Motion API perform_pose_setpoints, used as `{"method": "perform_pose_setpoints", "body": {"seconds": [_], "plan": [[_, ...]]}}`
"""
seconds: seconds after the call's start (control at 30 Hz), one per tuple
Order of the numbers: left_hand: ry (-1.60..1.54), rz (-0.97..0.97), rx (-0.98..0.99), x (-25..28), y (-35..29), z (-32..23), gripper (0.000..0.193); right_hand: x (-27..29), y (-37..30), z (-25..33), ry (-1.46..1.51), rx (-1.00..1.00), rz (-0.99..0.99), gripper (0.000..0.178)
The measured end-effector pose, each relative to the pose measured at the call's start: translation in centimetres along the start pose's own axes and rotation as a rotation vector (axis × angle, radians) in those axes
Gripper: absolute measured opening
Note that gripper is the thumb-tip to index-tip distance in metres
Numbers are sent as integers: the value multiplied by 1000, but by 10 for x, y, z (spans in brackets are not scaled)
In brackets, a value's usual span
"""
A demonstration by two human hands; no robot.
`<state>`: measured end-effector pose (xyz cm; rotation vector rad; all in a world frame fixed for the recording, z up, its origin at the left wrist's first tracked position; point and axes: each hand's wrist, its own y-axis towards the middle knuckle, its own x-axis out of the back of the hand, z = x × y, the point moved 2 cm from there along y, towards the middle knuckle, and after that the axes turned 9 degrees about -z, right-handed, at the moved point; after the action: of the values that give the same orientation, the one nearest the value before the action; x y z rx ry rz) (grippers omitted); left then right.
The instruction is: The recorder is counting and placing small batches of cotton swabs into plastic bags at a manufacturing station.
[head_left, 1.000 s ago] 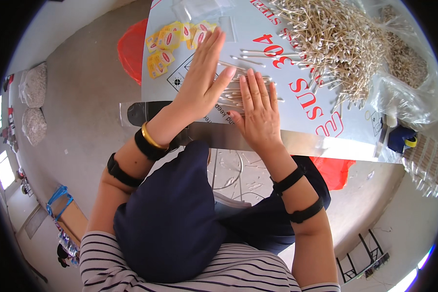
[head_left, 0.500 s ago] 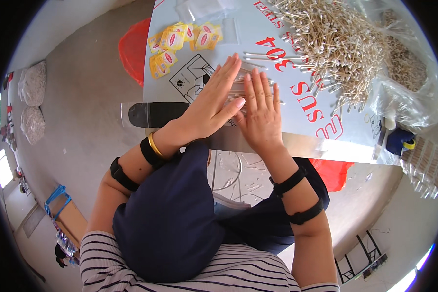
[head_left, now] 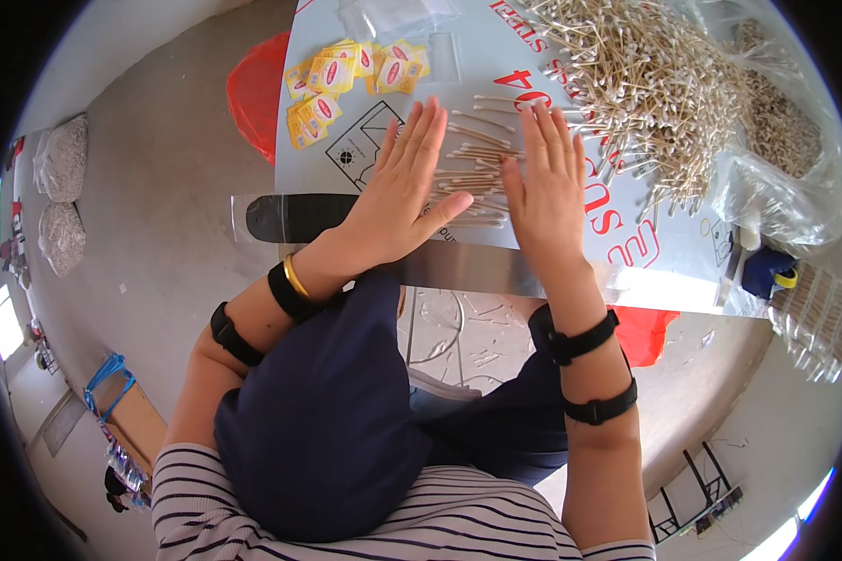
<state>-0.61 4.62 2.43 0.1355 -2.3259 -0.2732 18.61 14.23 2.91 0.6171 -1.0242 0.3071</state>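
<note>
Between my two hands a small batch of cotton swabs (head_left: 472,179) lies on the metal-topped table (head_left: 641,280), most of them pointing left to right. My left hand (head_left: 398,192) is stretched out flat along their left ends, thumb apart and over the nearest swabs. On their right side my right hand (head_left: 549,192) lies with straight fingers and the thumb out, close to the swab ends. Neither hand grips anything. A large heap of loose cotton swabs (head_left: 646,84) spreads beyond my right hand, at the far right of the table.
Yellow printed paper packets (head_left: 332,75) lie at the far left beside clear plastic sleeves (head_left: 393,17). A black strip (head_left: 295,219) crosses the table's left edge. At the right sit a clear plastic bag (head_left: 776,201) and a tape roll (head_left: 784,278). A red bag (head_left: 257,98) hangs left.
My right hand has moved right, away from my left, widening the gap and uncovering more of the swabs between them. My left hand has shifted slightly left.
</note>
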Motion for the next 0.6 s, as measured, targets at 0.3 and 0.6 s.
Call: {"method": "perform_pose_setpoints", "body": {"seconds": [0.3, 0.6], "plan": [[161, 85, -43, 9, -29, 5, 101, 16, -17, -19, 159, -114, -3, 20], [177, 69, -37, 5, -30, 4, 111, 17, -16, -22, 400, -323, 78, 8]]}}
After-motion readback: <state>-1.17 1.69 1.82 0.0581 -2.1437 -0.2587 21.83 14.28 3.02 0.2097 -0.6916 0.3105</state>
